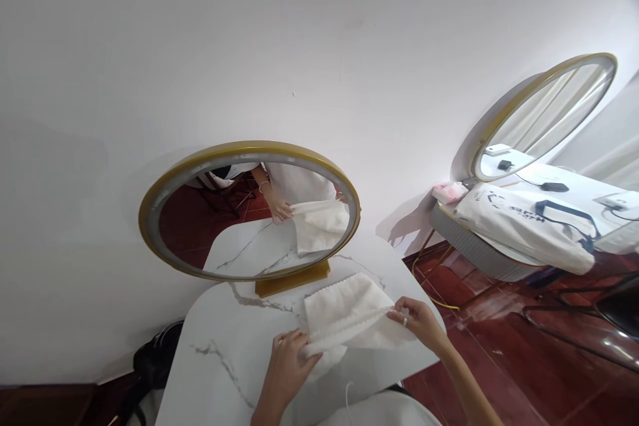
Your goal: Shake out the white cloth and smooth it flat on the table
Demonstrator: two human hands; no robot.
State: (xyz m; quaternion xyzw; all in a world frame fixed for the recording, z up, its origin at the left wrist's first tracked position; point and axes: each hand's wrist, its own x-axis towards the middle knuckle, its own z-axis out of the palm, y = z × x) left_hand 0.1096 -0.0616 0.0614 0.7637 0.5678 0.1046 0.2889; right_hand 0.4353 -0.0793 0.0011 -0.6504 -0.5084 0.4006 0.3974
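Note:
A white cloth [344, 303] with a scalloped edge lies partly spread on the marbled table, its near edge lifted between my hands. My left hand [288, 367] pinches the left end of that edge, thumb toward me. At the right end, my right hand [417, 323], with a ring on one finger, grips the same edge between thumb and fingers. The strip between the hands is pulled fairly straight. Part of the cloth hangs below it toward the table's near edge. The oval mirror [249, 146] reflects the cloth and a hand holding it.
The white marbled table [210, 326] carries the gold-framed mirror on a gold base [292, 279] against the wall. To the right, a second table holds a white printed bag [524, 226], a tissue pack [449, 192] and a dark device [554, 187]. A black bag [157, 356] is at lower left.

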